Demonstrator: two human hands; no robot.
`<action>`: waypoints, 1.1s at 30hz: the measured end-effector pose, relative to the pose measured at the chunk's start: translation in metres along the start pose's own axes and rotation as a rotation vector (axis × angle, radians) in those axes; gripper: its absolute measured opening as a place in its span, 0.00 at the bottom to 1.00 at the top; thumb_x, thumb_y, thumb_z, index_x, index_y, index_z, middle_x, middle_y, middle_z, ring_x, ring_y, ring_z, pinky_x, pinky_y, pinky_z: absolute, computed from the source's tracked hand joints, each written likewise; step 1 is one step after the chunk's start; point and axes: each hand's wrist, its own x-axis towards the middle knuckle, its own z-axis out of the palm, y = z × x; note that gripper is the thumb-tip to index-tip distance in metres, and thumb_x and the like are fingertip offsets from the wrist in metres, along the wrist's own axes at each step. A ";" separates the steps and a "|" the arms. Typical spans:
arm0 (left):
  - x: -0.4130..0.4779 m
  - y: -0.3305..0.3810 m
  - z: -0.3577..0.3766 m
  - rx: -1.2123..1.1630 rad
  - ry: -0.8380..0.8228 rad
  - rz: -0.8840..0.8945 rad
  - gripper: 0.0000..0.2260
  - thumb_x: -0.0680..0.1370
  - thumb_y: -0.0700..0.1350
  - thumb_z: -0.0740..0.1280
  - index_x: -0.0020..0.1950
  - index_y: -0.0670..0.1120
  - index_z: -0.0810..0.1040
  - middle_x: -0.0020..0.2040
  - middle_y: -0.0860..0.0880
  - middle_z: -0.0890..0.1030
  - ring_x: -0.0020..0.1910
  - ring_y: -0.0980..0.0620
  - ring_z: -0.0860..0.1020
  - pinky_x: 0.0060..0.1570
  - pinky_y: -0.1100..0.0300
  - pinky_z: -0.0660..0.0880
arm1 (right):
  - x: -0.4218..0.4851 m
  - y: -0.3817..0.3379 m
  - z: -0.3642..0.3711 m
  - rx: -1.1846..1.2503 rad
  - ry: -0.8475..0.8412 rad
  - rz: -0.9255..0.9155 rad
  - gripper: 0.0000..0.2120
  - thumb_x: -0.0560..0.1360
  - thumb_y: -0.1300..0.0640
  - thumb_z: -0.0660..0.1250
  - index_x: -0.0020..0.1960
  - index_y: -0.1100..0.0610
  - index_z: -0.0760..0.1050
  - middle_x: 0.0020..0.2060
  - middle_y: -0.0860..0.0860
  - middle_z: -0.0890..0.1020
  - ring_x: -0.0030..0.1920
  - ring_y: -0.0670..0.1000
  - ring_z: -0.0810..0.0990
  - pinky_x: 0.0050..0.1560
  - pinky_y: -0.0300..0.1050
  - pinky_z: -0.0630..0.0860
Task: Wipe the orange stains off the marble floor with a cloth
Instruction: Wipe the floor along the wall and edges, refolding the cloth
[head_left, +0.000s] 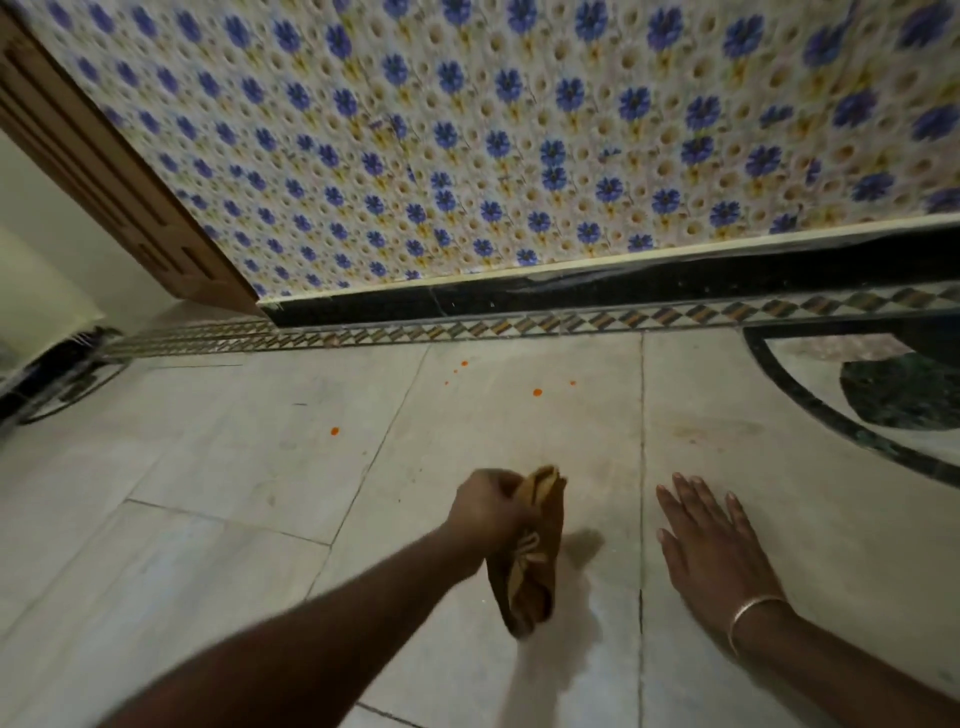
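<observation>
Blue-flowered wall covering (467, 130) above black skirting (623, 288) — wooden door frame (104, 171) at left.

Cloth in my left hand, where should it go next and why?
Probably forward to the nearest orange spot. The left hand holds the cloth bunched above the floor, the right hand lies flat on it, and several spots ahead remain unwiped.

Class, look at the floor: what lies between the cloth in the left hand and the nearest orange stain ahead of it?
In the head view, only bare marble floor separates the cloth, gripped by the left hand, from the orange stain.
</observation>
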 end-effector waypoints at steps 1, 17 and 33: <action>0.007 0.016 -0.012 -0.029 -0.010 0.031 0.08 0.70 0.37 0.77 0.48 0.46 0.87 0.42 0.46 0.86 0.41 0.48 0.84 0.50 0.48 0.84 | 0.005 -0.007 -0.013 0.003 0.002 -0.029 0.32 0.79 0.44 0.44 0.70 0.57 0.76 0.72 0.56 0.74 0.73 0.57 0.72 0.73 0.54 0.53; 0.018 0.081 -0.239 0.002 0.165 0.173 0.06 0.79 0.39 0.72 0.54 0.46 0.83 0.49 0.44 0.84 0.50 0.47 0.84 0.45 0.55 0.80 | 0.079 -0.062 -0.208 -0.110 -0.127 -0.227 0.30 0.83 0.42 0.54 0.82 0.50 0.54 0.82 0.53 0.53 0.82 0.52 0.49 0.80 0.49 0.50; 0.130 -0.105 -0.150 -0.341 0.075 -0.063 0.06 0.74 0.34 0.70 0.40 0.45 0.82 0.35 0.44 0.82 0.34 0.48 0.81 0.32 0.60 0.76 | 0.090 -0.193 -0.090 -0.220 -0.475 -0.359 0.33 0.84 0.39 0.51 0.82 0.52 0.48 0.82 0.54 0.46 0.82 0.53 0.43 0.80 0.50 0.44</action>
